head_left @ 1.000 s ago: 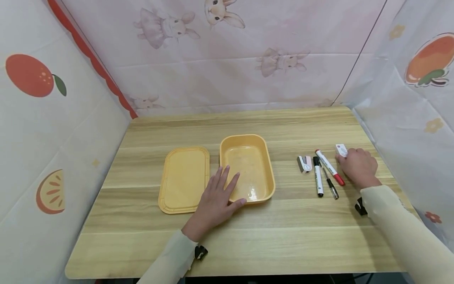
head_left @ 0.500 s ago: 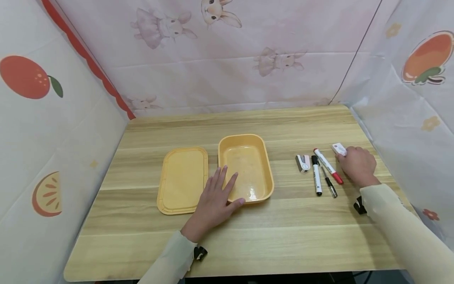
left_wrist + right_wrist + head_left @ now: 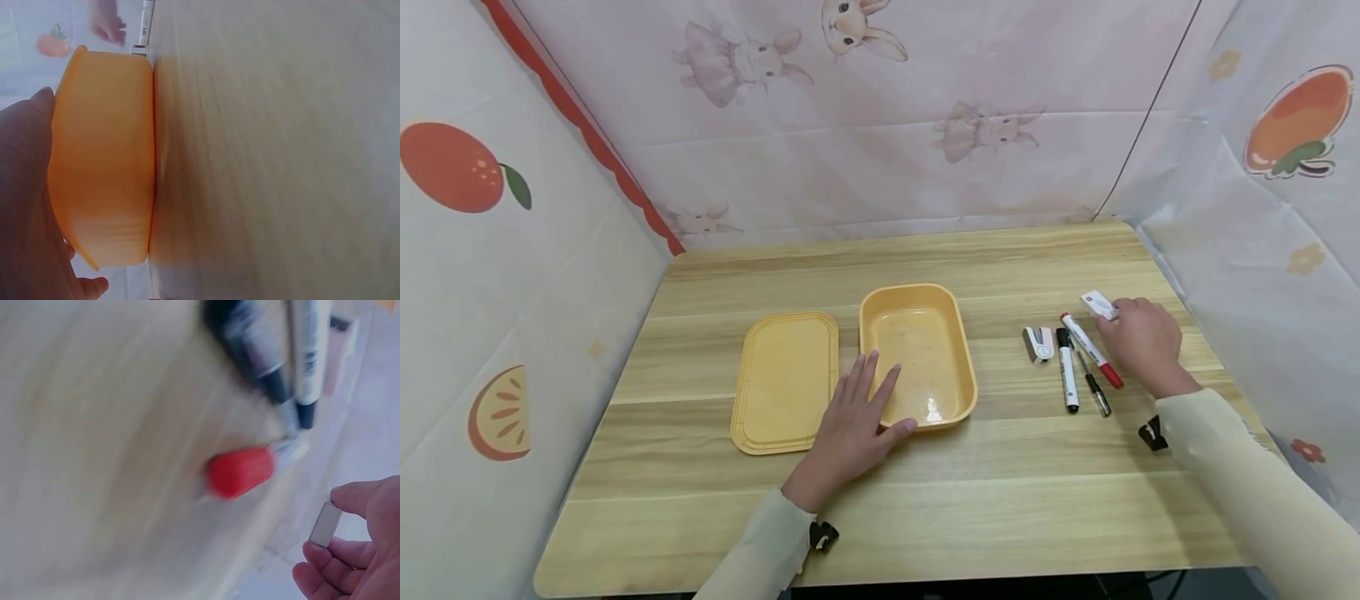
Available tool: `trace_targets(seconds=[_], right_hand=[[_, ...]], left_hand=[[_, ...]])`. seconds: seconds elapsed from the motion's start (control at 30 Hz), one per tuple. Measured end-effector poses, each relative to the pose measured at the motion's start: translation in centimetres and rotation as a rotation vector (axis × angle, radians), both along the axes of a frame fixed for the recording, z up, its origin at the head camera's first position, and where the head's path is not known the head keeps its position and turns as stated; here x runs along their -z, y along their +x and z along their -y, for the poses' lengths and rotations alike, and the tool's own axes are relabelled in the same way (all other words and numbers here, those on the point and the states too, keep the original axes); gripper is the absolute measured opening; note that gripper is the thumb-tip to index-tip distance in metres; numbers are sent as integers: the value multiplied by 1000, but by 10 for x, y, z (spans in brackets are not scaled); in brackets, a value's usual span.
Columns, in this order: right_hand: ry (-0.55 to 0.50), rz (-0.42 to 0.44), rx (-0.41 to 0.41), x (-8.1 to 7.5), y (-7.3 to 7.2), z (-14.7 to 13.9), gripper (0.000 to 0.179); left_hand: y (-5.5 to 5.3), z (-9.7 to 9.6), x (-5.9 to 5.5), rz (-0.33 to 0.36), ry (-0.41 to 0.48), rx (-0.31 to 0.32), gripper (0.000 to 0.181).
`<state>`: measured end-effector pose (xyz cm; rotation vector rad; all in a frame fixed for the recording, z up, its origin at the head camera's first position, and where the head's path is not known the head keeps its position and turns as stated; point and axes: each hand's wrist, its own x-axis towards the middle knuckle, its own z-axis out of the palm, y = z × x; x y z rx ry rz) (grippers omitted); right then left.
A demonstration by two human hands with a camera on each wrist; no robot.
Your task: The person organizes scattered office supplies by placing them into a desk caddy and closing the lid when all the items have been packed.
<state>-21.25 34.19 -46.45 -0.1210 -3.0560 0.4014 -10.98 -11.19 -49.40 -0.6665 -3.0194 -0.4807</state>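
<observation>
My right hand (image 3: 1142, 340) pinches a small white block-shaped eraser (image 3: 1099, 305) between thumb and fingers. In the right wrist view the eraser (image 3: 325, 524) shows its greyish end, held up off the tabletop. Spread and fairly straight, the fingers of my left hand (image 3: 853, 429) lie over the near left rim of a yellow rectangular box (image 3: 936, 358). The left wrist view shows that box's side wall (image 3: 106, 156) standing on the table, with the hand (image 3: 25, 187) along its rim. Beside the box, to the left, lies its flat yellow lid (image 3: 786, 379), partly covered by my left hand.
Between the box and my right hand lie a pencil sharpener (image 3: 1039, 345), a black-capped marker (image 3: 1067, 371), a black pen (image 3: 1096, 390) and a red-capped marker (image 3: 1092, 350). Printed cloth walls (image 3: 850, 167) enclose the wooden table (image 3: 925, 517) at the back and sides.
My right hand has lifted the eraser and carried it a little to the left, toward the markers. The left hand stays on the box. The head view has shifted slightly.
</observation>
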Motion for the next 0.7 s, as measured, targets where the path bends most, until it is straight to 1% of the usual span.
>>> trace_targets(seconds=[0.13, 0.23, 0.33, 0.57, 0.7], right_hand=[[-2, -40, -44, -13, 2, 23, 53], [6, -85, -76, -21, 3, 40, 50], [0, -111, -105, -28, 4, 56, 49], [-7, -181, -205, -39, 4, 91, 47], [-11, -188, -248, -43, 3, 111, 47]], left_hand=[[1, 0, 0, 6, -4, -5, 83], [1, 0, 0, 12, -6, -6, 84], [1, 0, -1, 17, -8, -6, 84], [2, 0, -1, 27, -9, -13, 83], [3, 0, -3, 45, -7, -17, 83]])
